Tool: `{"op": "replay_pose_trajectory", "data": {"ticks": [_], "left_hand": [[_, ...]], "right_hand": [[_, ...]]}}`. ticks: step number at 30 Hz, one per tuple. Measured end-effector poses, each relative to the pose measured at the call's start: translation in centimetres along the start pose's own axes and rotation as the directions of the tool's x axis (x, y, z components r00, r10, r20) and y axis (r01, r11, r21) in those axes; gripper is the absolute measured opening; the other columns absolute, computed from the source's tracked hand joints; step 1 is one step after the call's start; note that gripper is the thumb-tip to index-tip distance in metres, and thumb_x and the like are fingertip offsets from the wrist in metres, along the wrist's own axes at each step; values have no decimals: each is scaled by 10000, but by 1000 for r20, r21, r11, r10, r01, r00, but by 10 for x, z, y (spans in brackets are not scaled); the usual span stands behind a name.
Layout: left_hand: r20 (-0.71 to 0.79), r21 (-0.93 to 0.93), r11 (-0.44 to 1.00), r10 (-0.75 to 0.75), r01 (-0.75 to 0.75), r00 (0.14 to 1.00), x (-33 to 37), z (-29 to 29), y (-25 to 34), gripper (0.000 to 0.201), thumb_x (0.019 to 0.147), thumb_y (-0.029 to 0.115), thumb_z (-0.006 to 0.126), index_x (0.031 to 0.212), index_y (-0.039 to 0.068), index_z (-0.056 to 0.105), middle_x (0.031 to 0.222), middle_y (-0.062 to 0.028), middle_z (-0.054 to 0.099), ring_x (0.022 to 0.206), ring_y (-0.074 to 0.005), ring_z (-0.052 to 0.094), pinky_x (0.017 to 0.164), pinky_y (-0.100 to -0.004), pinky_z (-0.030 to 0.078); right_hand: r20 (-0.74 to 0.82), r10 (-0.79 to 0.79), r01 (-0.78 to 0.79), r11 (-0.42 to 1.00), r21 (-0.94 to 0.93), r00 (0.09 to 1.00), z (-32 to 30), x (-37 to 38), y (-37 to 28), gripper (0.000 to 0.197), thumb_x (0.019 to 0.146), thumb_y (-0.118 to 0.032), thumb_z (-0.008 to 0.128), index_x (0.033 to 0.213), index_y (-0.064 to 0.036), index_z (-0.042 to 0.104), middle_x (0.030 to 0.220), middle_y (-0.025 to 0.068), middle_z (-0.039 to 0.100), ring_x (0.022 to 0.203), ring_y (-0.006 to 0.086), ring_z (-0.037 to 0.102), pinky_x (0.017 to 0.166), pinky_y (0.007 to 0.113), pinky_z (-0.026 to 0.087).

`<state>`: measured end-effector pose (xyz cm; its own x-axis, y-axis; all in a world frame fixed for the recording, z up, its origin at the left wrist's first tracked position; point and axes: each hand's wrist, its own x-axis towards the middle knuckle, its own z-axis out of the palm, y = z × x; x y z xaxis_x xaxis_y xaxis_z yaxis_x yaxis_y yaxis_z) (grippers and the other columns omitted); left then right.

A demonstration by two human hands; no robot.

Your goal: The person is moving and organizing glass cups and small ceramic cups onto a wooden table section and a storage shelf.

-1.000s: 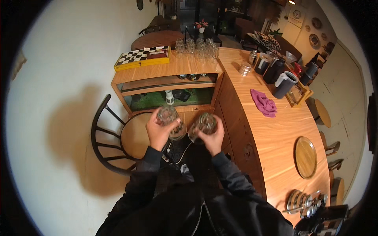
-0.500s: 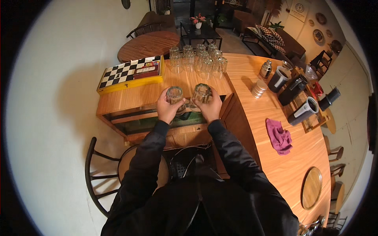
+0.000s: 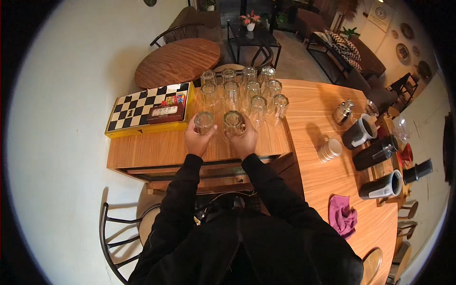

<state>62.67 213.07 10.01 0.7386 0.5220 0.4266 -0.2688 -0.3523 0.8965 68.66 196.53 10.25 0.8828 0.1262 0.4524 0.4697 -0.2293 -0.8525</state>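
My left hand (image 3: 196,142) is wrapped round a clear faceted drinking glass (image 3: 204,123), which is upside down at the front of the wooden cabinet top (image 3: 149,151). Just to its right, a second inverted glass (image 3: 232,124) is gripped in my right hand (image 3: 246,140). Both glasses are at or close to the wood; whether their rims touch it I cannot tell. Behind them, several like glasses (image 3: 231,95) stand bottom up in rows. The nearest of these, a front-row glass (image 3: 257,110), is just beyond my right fingers.
A yellow-edged chessboard box (image 3: 133,111) with small packets on it lies left of the glasses. On the right-hand counter (image 3: 311,173) are a metal shaker (image 3: 344,111), a stack of cups (image 3: 330,150), dark jugs (image 3: 359,133) and a purple cloth (image 3: 342,216). A chair (image 3: 118,232) stands at lower left.
Both hands have carried their glasses forward from the cabinet's front edge to over its top, closer to the rows of glasses. My view has shifted, too.
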Motion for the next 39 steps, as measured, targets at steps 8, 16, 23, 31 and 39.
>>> {"op": "replay_pose_trajectory", "data": {"ticks": [8, 16, 23, 31, 39], "left_hand": [[46, 22, 994, -110, 110, 993, 23, 8, -7, 820, 797, 166, 867, 1467, -25, 432, 1265, -173, 640, 1183, -233, 605, 999, -356, 495], [151, 218, 955, -239, 203, 959, 15, -9, -24, 851, 771, 173, 881, 1449, -67, 425, 1393, -257, 550, 1252, -337, 593, 1042, -416, 496], [65, 142, 979, -159, 149, 985, 17, -5, -34, 795, 754, 144, 886, 1404, -61, 477, 1346, -238, 577, 1211, -330, 615, 1007, -404, 524], [94, 203, 973, -134, 113, 986, 19, -8, -43, 714, 773, 148, 869, 1371, -26, 520, 1249, -201, 630, 1160, -291, 636, 972, -374, 533], [28, 206, 969, -145, 136, 989, 14, -7, -38, 681, 806, 177, 845, 1379, -12, 528, 1266, -206, 624, 1143, -292, 635, 970, -394, 520]], "right_hand": [[-32, -22, 22, 1000, 1, 999, 23, 26, 12, 821, 707, -89, 864, 1415, 58, 477, 1261, 256, 645, 1171, 337, 648, 964, 378, 529], [62, 11, -1, 987, -162, 998, 20, 10, 28, 777, 837, -211, 790, 1449, 84, 415, 1394, 294, 543, 1291, 397, 550, 1038, 407, 480], [-38, -14, 9, 990, -140, 999, 30, 11, 37, 653, 885, -202, 754, 1413, 68, 480, 1344, 259, 597, 1246, 388, 588, 1026, 414, 486], [-88, -9, -2, 992, -123, 996, 35, 8, 42, 614, 835, -103, 781, 1365, 63, 519, 1289, 260, 626, 1194, 386, 623, 988, 415, 512], [-145, -22, -1, 988, -156, 989, 32, 1, 34, 525, 846, -75, 753, 1316, 49, 554, 1248, 248, 642, 1151, 416, 632, 936, 425, 538]]}}
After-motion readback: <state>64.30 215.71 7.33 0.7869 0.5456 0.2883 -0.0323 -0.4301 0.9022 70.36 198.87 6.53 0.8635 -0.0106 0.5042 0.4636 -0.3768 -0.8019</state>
